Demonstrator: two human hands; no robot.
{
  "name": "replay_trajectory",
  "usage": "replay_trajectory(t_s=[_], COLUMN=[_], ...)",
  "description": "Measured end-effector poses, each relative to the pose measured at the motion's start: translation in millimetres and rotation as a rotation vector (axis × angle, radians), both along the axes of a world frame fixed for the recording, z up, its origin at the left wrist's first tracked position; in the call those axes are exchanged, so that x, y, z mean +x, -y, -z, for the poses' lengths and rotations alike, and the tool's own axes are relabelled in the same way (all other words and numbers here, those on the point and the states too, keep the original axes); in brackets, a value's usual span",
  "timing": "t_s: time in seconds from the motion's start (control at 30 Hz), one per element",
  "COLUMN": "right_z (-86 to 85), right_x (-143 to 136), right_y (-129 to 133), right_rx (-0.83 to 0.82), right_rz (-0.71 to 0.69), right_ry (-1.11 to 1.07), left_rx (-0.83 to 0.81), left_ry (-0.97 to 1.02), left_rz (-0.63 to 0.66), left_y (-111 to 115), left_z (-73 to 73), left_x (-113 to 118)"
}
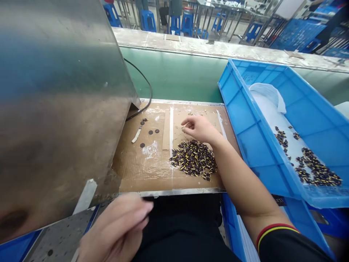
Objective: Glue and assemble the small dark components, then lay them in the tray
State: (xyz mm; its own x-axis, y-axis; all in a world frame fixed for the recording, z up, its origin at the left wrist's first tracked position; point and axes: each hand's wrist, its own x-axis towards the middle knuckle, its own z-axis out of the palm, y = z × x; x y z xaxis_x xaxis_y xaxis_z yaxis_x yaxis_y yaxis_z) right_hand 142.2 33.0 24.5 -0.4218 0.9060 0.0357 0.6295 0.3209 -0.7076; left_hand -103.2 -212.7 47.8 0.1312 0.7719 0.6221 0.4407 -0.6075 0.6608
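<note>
My right hand (200, 128) hovers above the cardboard-covered work surface (128, 171), just beyond a heap of small dark parts with yellow and pale ends (193, 158). Its fingers are curled in toward the thumb; anything between the tips is too small to name. In the lower left, slightly blurred, my left hand (117, 225) is in front of the surface's near edge, beside the metal housing (68, 109). The fingers of that hand are bent and drawn together, and what they hold, if anything, is hidden.
At right stands a blue crate (245, 145) with white lining (265, 105) and more dark-and-yellow parts (319, 169). Dark discs (151, 132) and a pale strip (136, 135) lie left of the heap. A black cable (150, 87) loops behind, before a green belt (180, 72).
</note>
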Motion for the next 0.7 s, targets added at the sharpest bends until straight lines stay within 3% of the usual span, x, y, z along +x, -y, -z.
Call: replay_trajectory(t_s=[0.13,0.2,0.33,0.43,0.53,0.7], right_z=[8.3,18.9,40.6,49.9,52.4,49.1], right_x=[32.1,42.2,46.6,43.9,42.7,43.1], right_y=[-17.8,-28.7,-44.0,-47.5,-47.6,-45.8], right_rx=[0.057,0.154,0.368,0.488,0.563,0.604], right_rz=[0.182,0.294,0.454,0.446,0.390,0.354], right_ry=[-0.415,-0.560,-0.549,-0.392,-0.280,-0.191], left_rx=[0.071,0.012,-0.223,-0.371,-0.475,-0.420], left_ry=[0.245,0.303,0.351,0.440,0.511,0.439], left_rz=[0.092,0.092,0.063,0.032,0.053,0.072], left_y=[-72.4,-106.7,-155.1,-169.3,-167.4,-155.8], left_z=[4.6,3.5,13.9,32.7,44.8,38.3], left_x=[52.8,78.0,105.9,111.3,112.9,116.3])
